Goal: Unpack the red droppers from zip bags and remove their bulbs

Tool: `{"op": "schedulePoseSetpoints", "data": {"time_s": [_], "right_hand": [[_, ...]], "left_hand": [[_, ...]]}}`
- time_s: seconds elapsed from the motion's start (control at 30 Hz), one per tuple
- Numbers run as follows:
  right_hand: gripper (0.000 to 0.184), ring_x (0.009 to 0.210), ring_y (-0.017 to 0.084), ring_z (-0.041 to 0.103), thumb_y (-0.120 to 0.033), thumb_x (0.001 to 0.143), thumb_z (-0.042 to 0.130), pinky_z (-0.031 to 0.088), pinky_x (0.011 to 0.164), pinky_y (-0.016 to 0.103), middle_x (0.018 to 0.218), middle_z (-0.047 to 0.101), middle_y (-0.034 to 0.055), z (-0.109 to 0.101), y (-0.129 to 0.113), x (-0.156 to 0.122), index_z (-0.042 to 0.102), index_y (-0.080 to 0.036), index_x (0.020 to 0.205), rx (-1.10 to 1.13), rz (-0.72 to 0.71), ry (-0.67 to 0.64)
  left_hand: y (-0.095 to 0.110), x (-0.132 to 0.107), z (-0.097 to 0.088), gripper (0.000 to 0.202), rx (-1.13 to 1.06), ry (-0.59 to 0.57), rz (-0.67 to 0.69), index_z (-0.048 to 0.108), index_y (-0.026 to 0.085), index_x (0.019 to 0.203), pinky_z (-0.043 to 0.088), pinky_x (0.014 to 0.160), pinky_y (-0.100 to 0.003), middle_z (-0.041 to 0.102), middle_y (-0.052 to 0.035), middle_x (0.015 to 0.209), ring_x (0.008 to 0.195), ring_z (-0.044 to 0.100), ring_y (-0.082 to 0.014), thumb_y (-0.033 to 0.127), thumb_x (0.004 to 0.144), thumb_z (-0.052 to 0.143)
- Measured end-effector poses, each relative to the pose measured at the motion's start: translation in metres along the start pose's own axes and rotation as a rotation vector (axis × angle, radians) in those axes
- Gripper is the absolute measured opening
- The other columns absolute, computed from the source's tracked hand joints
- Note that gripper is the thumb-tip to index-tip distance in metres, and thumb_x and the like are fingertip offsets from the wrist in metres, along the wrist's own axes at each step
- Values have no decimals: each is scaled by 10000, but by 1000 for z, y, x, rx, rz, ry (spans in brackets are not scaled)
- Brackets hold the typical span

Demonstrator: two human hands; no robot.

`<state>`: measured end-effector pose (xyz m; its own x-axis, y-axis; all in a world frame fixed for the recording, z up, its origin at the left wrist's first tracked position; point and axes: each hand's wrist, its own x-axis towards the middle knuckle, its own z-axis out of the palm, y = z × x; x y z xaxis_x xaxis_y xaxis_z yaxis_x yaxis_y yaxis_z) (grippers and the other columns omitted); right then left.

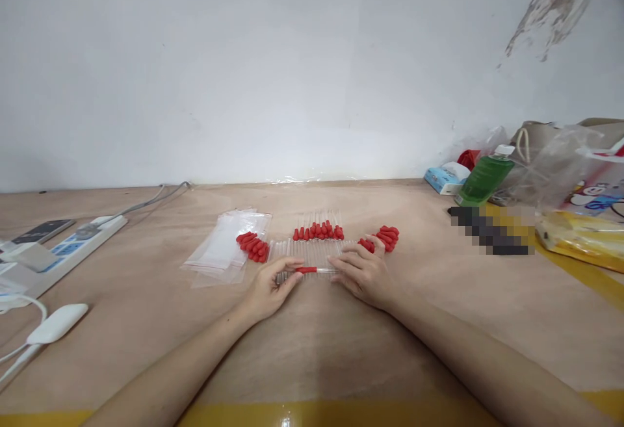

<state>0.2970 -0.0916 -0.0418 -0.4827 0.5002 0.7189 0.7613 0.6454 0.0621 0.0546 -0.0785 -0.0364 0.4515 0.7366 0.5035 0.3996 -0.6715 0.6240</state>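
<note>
In the middle of the table, my left hand (270, 289) pinches a red rubber bulb (307, 270) between thumb and fingers. A clear glass dropper tube (324, 270) lies in line with the bulb, its near end at or inside the bulb's mouth. The fingers of my right hand (366, 277) close on the tube's other end. Just beyond both hands lies a row of loose glass tubes (312, 251). Farther back are several finished-looking droppers with red bulbs (319, 230). Small heaps of red bulbs lie at the left (252, 247) and right (389, 237), the latter close to my right fingers.
Clear plastic bags (219, 245) are stacked left of the tubes. A power strip (110, 225) with plugs, a phone (43, 231) and a white charger (58, 323) lie at the left. At the right stand a green bottle (486, 177), a tissue pack (441, 181) and plastic packaging (580, 235).
</note>
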Motion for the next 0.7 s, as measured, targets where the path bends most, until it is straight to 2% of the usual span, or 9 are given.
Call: {"op": "schedulePoseSetpoints", "data": {"time_s": [0.1,0.23,0.43,0.7], "right_hand": [[203,721,119,523,-301,873,456,180,912,381,673,644,-22,1,-7,-1,617,-255,988,45,12,-53],[200,682,113,486,-299,870,449,162,914,384,629,619,-25,3,-16,0,640,-247,896,77,19,-90],[251,648,108,433,-305,874,428,156,891,369,573,590,-29,4,-18,-3,638,-232,757,144,-7,-125],[225,649,102,430,-293,864,440,156,882,358,571,576,-41,1,-18,-8,627,-229,756,170,-44,-124]], "left_hand": [[9,1,0,220,47,-24,18,551,183,1045,492,781,-293,630,-56,935,852,598,-150,232,834,507],[16,-1,3,273,144,-104,77,542,198,1109,482,751,-279,599,-69,971,855,578,-155,264,850,489],[10,-6,8,185,278,-170,191,621,189,910,443,692,-262,601,-31,760,730,549,-140,246,880,448],[14,-9,4,234,307,-195,244,625,175,831,423,635,-253,575,-38,703,674,522,-136,250,892,412]]}}
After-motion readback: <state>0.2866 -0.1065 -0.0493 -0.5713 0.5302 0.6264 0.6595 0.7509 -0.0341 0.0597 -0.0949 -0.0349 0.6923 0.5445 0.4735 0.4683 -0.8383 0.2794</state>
